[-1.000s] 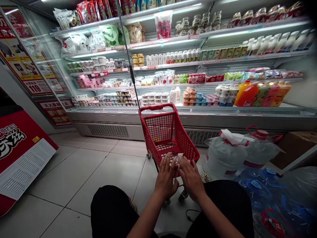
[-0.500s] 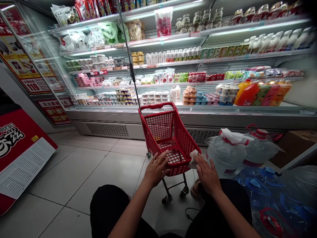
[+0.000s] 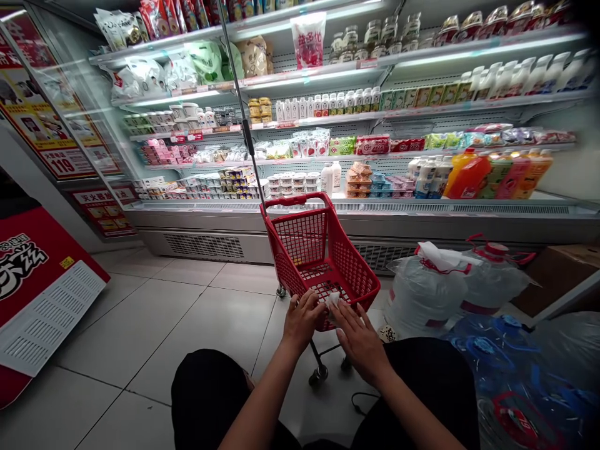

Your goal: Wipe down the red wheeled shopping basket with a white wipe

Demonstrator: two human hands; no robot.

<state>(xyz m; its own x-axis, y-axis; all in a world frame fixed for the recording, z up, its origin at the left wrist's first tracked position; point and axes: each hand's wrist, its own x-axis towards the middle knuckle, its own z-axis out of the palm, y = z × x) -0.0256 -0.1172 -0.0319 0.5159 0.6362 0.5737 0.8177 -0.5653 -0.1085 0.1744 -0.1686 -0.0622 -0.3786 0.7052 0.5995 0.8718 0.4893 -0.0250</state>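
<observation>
In front of my knees stands a red plastic shopping cart [image 3: 349, 278] with a mesh basket, its near rim towards me. My left hand [image 3: 300, 325] lies over the left part of that rim, its fingers bent around the edge. Close beside it, my right hand [image 3: 360, 340] presses a crumpled white tissue [image 3: 333, 299] onto the middle of the near rim. The right fingers are fairly straight and lie over the tissue, so part of it is hidden. The visible inside of the basket shows only red mesh.
A lit refrigerated shelf unit [image 3: 210, 219] with dairy goods and drinks spans the back. On the right are large water bottles [image 3: 426, 287] in plastic, blue-capped bottles [image 3: 492, 350] and a cardboard box [image 3: 557, 275]. A red freezer [image 3: 51, 250] stands left. A thin dark pole [image 3: 237, 81] rises by the cart.
My right hand has slid left along the near rim with the tissue, from the right corner to the middle. My left hand has shifted slightly right, its fingers more bent.
</observation>
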